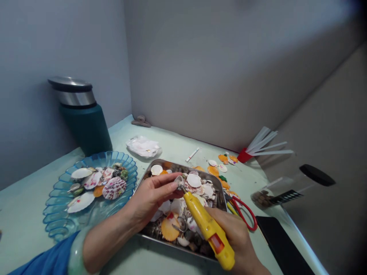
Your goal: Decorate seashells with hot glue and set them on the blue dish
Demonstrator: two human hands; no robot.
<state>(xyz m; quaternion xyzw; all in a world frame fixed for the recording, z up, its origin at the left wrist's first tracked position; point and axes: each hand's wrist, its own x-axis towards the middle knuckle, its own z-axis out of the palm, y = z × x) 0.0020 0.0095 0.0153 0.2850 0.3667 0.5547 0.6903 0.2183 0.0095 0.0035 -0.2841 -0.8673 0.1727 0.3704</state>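
Observation:
My right hand [233, 229] grips a yellow hot glue gun [205, 223] with a red switch. Its metal nozzle points up and left, at the fingertips of my left hand [151, 194]. Those fingers pinch a small pale shell [179, 181], partly hidden, and the nozzle meets it or comes very close; which one I cannot tell. Both hands are above a metal tray [225, 196] heaped with white, orange and speckled shells. An orange scallop shell [170, 228] lies near the tray's front side.
On the left, a blue scalloped plate [54, 200] carries several shells, with a teal bottle [87, 126] behind. Red-handled scissors [249, 219], a black phone-like slab [282, 242] and a clear jar [265, 196] are to the right. Glue sticks [265, 141] stick out of a red cup [243, 155].

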